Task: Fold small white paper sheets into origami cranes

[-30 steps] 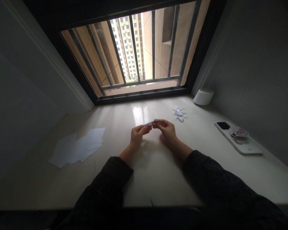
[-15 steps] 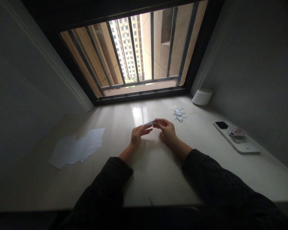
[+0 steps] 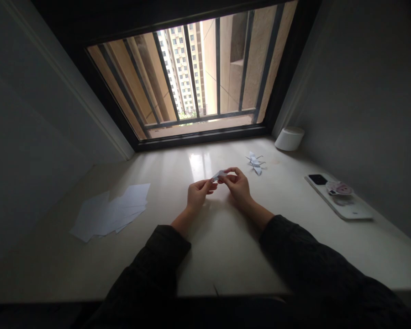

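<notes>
Both hands meet above the middle of a pale counter (image 3: 226, 246). My left hand (image 3: 197, 193) and my right hand (image 3: 239, 184) each pinch one end of a small folded piece of white paper (image 3: 218, 174), held just off the surface. The fingers of both hands are closed on it. Dark sleeves cover both forearms. A finished folded paper figure (image 3: 255, 162) lies on the counter beyond my right hand.
A loose stack of white sheets (image 3: 111, 211) lies at the left. A white phone (image 3: 339, 202) with a round sticker grip lies at the right. A white round container (image 3: 289, 138) stands in the back right corner, below a barred window (image 3: 198, 73).
The folded paper has been turned and looks shorter and more bunched between the fingertips. The hands have stayed in the same place.
</notes>
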The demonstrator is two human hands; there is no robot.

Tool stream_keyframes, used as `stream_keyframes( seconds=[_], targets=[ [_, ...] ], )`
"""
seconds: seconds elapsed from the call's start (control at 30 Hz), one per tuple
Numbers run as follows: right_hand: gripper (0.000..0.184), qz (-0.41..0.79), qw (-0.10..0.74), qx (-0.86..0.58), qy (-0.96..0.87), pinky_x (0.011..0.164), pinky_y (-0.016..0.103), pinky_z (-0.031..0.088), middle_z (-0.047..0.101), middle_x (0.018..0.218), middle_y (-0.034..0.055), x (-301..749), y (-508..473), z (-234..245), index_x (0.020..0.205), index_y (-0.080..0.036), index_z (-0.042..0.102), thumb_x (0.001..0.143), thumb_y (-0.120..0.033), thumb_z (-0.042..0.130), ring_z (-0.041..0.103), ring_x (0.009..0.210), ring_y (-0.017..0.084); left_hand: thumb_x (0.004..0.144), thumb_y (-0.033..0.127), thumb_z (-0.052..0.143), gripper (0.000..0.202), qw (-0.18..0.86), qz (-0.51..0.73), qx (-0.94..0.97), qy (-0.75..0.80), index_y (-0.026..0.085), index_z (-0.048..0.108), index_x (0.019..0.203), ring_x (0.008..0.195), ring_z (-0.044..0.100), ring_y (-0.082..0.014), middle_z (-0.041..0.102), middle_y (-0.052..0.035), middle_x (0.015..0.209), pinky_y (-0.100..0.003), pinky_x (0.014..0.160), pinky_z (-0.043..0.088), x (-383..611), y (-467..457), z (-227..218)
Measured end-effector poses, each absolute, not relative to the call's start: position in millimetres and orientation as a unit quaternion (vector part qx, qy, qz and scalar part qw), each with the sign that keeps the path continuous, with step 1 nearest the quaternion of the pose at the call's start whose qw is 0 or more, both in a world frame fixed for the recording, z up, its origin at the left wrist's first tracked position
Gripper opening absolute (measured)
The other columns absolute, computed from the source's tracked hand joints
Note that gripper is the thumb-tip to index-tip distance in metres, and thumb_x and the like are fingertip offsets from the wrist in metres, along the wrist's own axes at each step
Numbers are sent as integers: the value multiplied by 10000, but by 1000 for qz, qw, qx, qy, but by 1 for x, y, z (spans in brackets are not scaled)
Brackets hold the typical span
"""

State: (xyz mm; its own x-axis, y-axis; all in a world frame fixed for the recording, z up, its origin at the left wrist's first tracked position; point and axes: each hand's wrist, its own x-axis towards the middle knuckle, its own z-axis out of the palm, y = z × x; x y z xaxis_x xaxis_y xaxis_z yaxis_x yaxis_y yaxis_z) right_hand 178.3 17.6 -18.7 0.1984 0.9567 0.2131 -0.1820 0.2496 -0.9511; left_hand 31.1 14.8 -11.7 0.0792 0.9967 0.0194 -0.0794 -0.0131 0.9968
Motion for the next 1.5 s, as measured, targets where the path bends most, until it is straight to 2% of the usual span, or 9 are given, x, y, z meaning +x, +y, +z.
stream_keyframes(
  seconds=[0.17, 0.27, 0.37, 0.43, 0.67, 0.87, 1.3, 1.43, 1.5],
  targets=[
    [570, 468, 654, -416, -424, 693, 324, 497, 708, 693, -8, 177, 18, -19, 1097, -225, 466, 661, -458, 749, 680, 671, 186, 713, 508, 691, 411, 534, 508, 503, 451, 128, 736, 864, 770, 697, -232, 733, -133, 821, -350, 696, 547, 31, 14, -11],
    [677, 503, 631, -422, -413, 661, 305, 473, 708, 707, 3, 177, 20, -20, 1164, -194, 515, 596, -435, 795, 661, 667, 179, 729, 496, 680, 395, 504, 510, 532, 450, 135, 737, 879, 769, 696, -228, 732, -121, 802, -348, 702, 546, 31, 12, -11],
    [512, 529, 593, -433, -427, 658, 296, 451, 715, 737, 36, 180, 21, -20, 1008, -161, 671, 587, -421, 802, 637, 671, 167, 751, 482, 664, 376, 477, 507, 566, 442, 144, 737, 899, 777, 692, -215, 732, -108, 799, -331, 714, 542, 30, 11, -12],
    [409, 534, 581, -439, -430, 665, 296, 444, 719, 751, 49, 181, 22, -20, 898, -159, 724, 589, -415, 803, 623, 670, 159, 755, 479, 661, 375, 471, 502, 578, 438, 143, 737, 904, 781, 691, -209, 733, -106, 806, -326, 722, 541, 30, 11, -12],
    [317, 540, 584, -448, -408, 650, 294, 432, 715, 704, 51, 183, 25, -23, 781, -176, 756, 567, -401, 821, 603, 649, 153, 758, 547, 624, 455, 529, 492, 536, 437, 111, 732, 830, 752, 698, -225, 735, -130, 801, -354, 699, 555, 29, 16, -14],
    [281, 543, 596, -445, -390, 625, 290, 432, 689, 642, 40, 183, 25, -22, 678, -169, 738, 570, -416, 818, 580, 605, 138, 750, 521, 649, 427, 507, 508, 538, 443, 117, 730, 861, 737, 702, -225, 737, -125, 788, -359, 696, 558, 30, 15, -13],
    [228, 479, 659, -419, -401, 638, 323, 453, 684, 650, 33, 174, 20, -19, 702, -197, 736, 622, -407, 781, 556, 619, 150, 776, 504, 631, 430, 488, 531, 540, 434, 100, 729, 888, 757, 711, -245, 737, -134, 793, -367, 693, 566, 34, 13, -11],
    [292, 462, 633, -425, -452, 648, 324, 467, 697, 721, 43, 179, 23, -20, 808, -191, 734, 649, -434, 758, 582, 646, 159, 793, 493, 616, 407, 445, 536, 560, 448, 127, 731, 930, 754, 712, -231, 741, -115, 800, -365, 707, 569, 31, 12, -12],
    [358, 401, 633, -459, -477, 644, 323, 478, 696, 797, 52, 183, 23, -19, 899, -197, 716, 647, -448, 762, 597, 691, 174, 802, 476, 614, 393, 408, 543, 575, 456, 158, 719, 1007, 784, 712, -224, 744, -98, 830, -365, 738, 566, 28, 13, -14]
  ],
)
